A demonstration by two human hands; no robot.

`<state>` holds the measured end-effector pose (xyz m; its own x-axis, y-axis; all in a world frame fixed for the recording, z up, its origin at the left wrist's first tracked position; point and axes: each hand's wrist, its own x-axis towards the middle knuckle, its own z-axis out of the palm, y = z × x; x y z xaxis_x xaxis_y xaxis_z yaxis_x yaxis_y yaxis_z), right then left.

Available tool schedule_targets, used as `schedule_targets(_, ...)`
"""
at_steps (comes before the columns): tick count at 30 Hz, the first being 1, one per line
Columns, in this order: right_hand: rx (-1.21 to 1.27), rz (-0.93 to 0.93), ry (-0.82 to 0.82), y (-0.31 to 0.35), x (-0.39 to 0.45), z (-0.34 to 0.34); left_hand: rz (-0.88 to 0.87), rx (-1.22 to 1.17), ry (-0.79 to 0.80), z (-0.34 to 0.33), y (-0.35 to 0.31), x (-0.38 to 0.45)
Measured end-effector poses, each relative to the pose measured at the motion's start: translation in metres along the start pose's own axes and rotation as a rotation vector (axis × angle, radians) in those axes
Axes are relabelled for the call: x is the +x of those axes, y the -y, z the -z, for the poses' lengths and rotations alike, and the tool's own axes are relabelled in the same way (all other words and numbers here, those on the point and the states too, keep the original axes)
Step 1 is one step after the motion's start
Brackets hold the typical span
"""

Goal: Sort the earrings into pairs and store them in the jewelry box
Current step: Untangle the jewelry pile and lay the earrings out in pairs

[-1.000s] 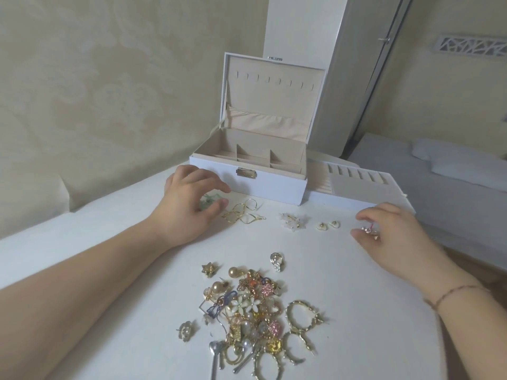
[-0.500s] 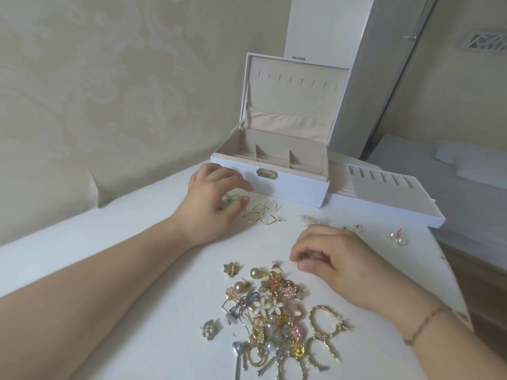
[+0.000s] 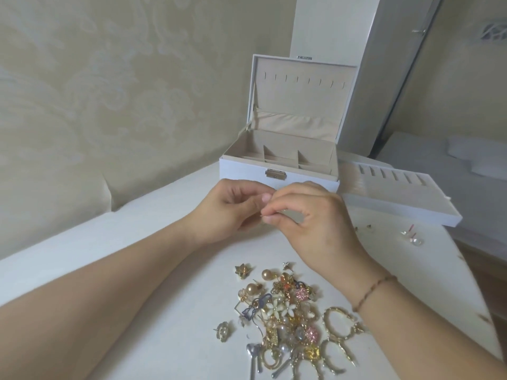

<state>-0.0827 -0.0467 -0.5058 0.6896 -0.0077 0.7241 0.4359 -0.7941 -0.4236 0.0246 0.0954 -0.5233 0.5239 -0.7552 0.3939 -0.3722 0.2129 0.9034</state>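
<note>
Half a second ago: left hand low beside the gold wire earrings near the box front, right hand down at the top of the pile. Now both lifted and brought together in front of the jewelry box point(image 3: 277, 171), over the far middle of the worktop point(image 3: 170, 259). Wire earrings from before no longer in sight, covered by the hands or taken up; cannot tell which.

Left hand point(image 3: 233, 207): fingers curled, thumb tip pressed toward the forefinger, grip closed on something very small. Right hand point(image 3: 310, 218): thumb and forefinger pinched tight around a thin metal pin at the point of meeting with the left fingertips. Piece itself too small and too hidden for naming; most likely one earring point(image 3: 262, 214) shared between the two grips. Thin bracelet point(image 3: 375, 290) on the right wrist.

Box open, lid upright, compartments bare as far as visible, standing at the far edge of the worktop. Tray point(image 3: 397, 198) just beside it on the right, reaching to the far right corner. Pile of earrings point(image 3: 290, 319) at the near middle, touching neither hand. Small pair with a red part point(image 3: 411, 234) near the right edge, below the tray. Two tiny studs point(image 3: 362, 228) left of that pair.
</note>
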Motion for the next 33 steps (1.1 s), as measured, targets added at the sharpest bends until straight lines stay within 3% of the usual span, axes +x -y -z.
schedule_targets(3,-0.086,0.071,-0.048,-0.008,-0.003,-0.002,0.077,-0.171,0.059,0.003,0.000,-0.001)
schedule_targets(6,-0.033,0.049,0.018,-0.003,-0.006,0.003,0.140,-0.320,0.077,0.007,0.003,-0.001)
schedule_targets(8,0.069,0.000,0.151,0.003,-0.010,0.014,0.158,-0.373,0.059,0.011,0.006,-0.001)
schedule_targets(10,0.181,-0.064,0.385,0.008,-0.016,0.029,0.166,-0.407,0.037,0.013,0.008,-0.001)
schedule_targets(12,0.112,-0.054,0.658,0.010,-0.021,0.037,0.186,-0.419,0.027,0.013,0.008,-0.001)
schedule_targets(14,0.002,-0.022,0.784,0.011,-0.024,0.035,0.207,-0.412,0.035,0.010,0.008,-0.001)
schedule_targets(17,-0.011,-0.004,0.783,0.016,-0.024,0.033,0.237,-0.382,0.046,0.009,0.007,-0.002)
schedule_targets(25,0.026,0.027,0.989,0.038,-0.026,0.031,0.252,-0.316,0.076,0.010,0.009,-0.001)
schedule_targets(33,0.056,-0.124,0.946,0.015,-0.022,0.052,0.261,-0.327,0.084,0.011,0.012,0.000)
